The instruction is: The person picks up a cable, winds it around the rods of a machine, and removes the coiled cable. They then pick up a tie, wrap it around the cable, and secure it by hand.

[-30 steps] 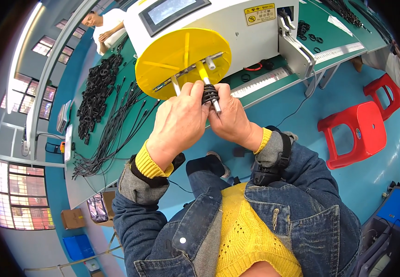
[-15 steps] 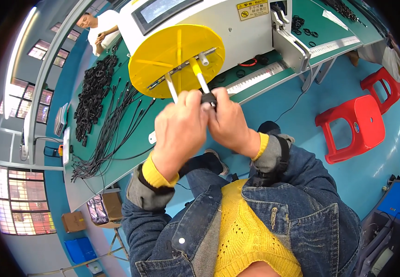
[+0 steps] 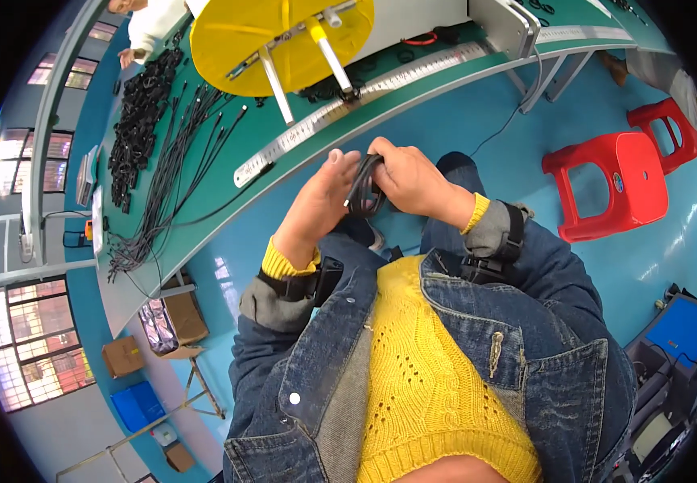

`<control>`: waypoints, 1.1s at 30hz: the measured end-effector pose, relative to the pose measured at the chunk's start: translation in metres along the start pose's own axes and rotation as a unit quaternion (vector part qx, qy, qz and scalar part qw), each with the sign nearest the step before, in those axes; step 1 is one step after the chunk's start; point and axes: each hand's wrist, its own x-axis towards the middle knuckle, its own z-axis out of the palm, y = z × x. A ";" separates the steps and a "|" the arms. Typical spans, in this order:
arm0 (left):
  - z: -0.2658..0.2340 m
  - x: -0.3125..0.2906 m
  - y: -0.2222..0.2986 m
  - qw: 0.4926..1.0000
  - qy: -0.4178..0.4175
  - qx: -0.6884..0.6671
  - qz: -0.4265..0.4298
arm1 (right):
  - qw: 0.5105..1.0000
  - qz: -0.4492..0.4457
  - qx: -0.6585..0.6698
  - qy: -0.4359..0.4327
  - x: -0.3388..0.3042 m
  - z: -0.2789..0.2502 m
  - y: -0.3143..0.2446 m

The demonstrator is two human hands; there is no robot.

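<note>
Floor (image 3: 638, 266) of glossy pale blue runs beneath both hands and away to their right, with a barred window (image 3: 39, 346) far to the left of the left hand. Next in size is a long green workbench (image 3: 244, 141), its front edge just beyond the fingers. On it, ahead of the hands, stands a white machine (image 3: 437, 20) bearing a large yellow disc (image 3: 260, 32); two metal rods (image 3: 276, 84) jut from the disc toward the person, a placing that seems meant to keep them within easy reach. Well to the right of the right hand, two red stools (image 3: 642, 181) stand on the floor. Beyond the left hand, at the far left, another person's pale sleeve (image 3: 159, 24) shows. Nearer on that side lie a bundle of straight black cables (image 3: 163, 193) and, behind it, a heap of black pieces (image 3: 139, 121), probably kept to one side for handy picking up. A metal ruler (image 3: 300, 129) lies along the bench just past the hands. The left hand (image 3: 316, 197) is held nearly flat, thumb raised, fingers alongside a coil of black cable (image 3: 369, 189) without wrapping round it; whether they press on it, I cannot tell. The right hand (image 3: 417, 181) is curled firmly about the coil, most likely to stop its loops springing loose. Smallest of all, the coil sits between both hands, above the floor and in front of the bench, pale cable tips (image 3: 348, 203) showing at its lower left.
</note>
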 end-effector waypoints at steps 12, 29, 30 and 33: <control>-0.024 0.015 -0.036 0.892 -0.209 0.296 -0.272 | 0.916 -0.026 -0.242 -0.318 -0.016 -0.003 -0.004; -0.068 0.034 -0.047 0.911 -0.253 0.112 -0.306 | 0.941 0.164 -0.044 -0.293 -0.015 0.030 0.030; -0.068 0.033 -0.051 0.916 -0.240 0.116 -0.299 | 0.942 0.161 -0.047 -0.290 -0.016 0.031 0.030; -0.071 0.027 -0.060 0.928 -0.215 0.133 -0.274 | 0.962 0.080 -0.087 -0.248 -0.017 0.029 0.027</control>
